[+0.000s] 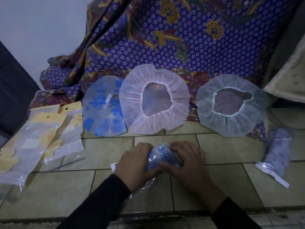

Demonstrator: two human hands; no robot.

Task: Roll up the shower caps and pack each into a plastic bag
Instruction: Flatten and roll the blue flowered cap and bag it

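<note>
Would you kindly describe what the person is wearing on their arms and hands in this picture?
Both arms are covered by long, plain black sleeves, the left sleeve and the right sleeve each ending at the wrist. The left hand and right hand are bare: no gloves, and no ring or watch shows.

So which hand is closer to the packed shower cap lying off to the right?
Right. The right hand grips the blue rolled cap at the end facing the packed shower cap, though apart from it; the left hand grips the roll's other end, farther off.
</note>
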